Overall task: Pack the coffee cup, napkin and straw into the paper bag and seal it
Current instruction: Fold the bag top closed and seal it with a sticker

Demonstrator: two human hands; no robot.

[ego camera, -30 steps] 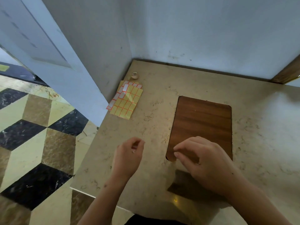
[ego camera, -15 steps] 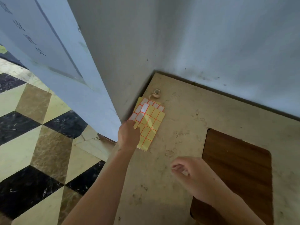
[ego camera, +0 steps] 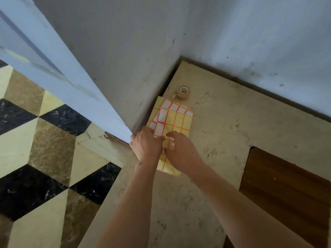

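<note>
A yellow sticker sheet (ego camera: 176,120) with orange-edged labels, some of them white, lies on the beige stone counter (ego camera: 215,140) in the corner by the wall. My left hand (ego camera: 146,144) presses on the sheet's left edge. My right hand (ego camera: 180,151) lies over its lower part, thumb and forefinger pinched at a label. Whether a label has come loose is hidden by the fingers. No coffee cup, napkin, straw or paper bag is in view.
A small roll of tape (ego camera: 183,93) stands just behind the sheet, near the wall corner. A dark wooden board (ego camera: 286,190) lies on the counter at the right. The counter's left edge drops to a patterned tile floor (ego camera: 35,158).
Both hands left the wooden board and moved left to the sticker sheet; the left arrived first, then the right joined it. The view swung left and closer to the corner.
</note>
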